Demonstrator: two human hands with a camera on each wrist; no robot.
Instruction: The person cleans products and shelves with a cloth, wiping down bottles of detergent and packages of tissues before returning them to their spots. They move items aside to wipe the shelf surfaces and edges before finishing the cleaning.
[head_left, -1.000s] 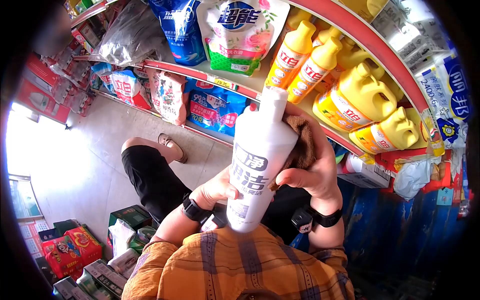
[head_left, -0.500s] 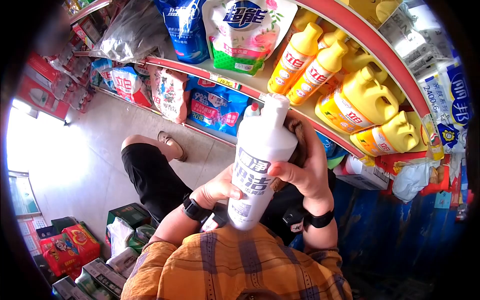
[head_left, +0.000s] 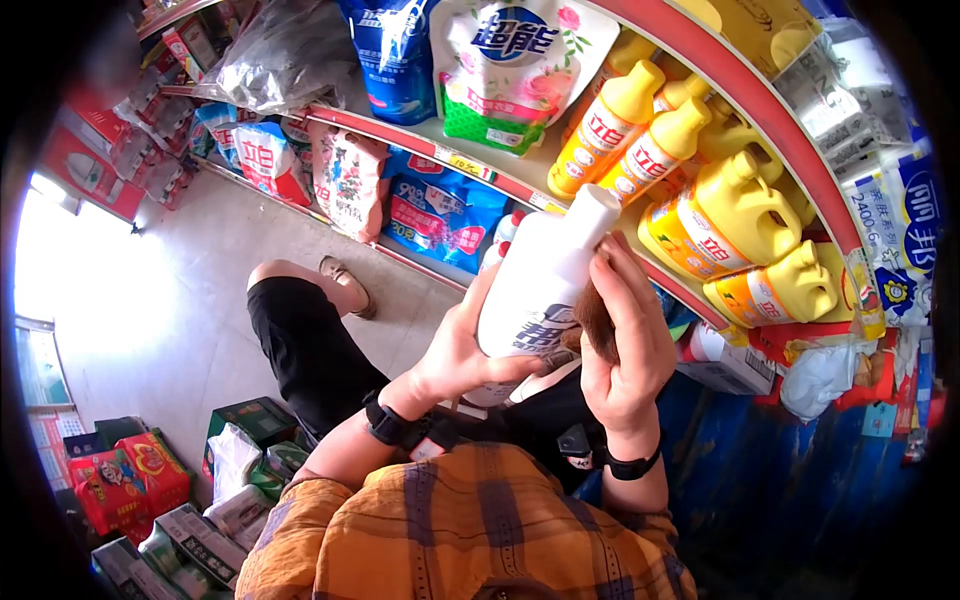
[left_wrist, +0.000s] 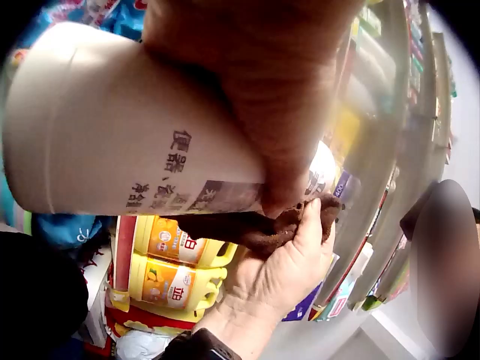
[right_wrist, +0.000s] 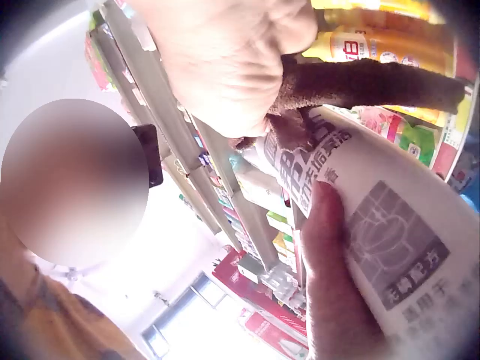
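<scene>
A white plastic bottle with a white cap and grey printing is held tilted in front of the chest, its cap end toward the shelf. My left hand grips it around its body, the thumb across the printed side. My right hand holds a brown cloth against the bottle near its neck. The right wrist view shows the cloth bunched under the fingers, one end hanging free along the bottle. Bottle base and small dark print face the left wrist camera.
Ahead, a red-edged shelf bears yellow bottles, yellow jugs and detergent pouches. Bagged powders fill the level below. Red packs and boxes stand on the floor at lower left. A bent knee is beside the shelf.
The bottle has tipped, its cap swinging right, and its label has turned. My right thumb has left the label's front, and the cloth now lies at the bottle's right side near the neck.
</scene>
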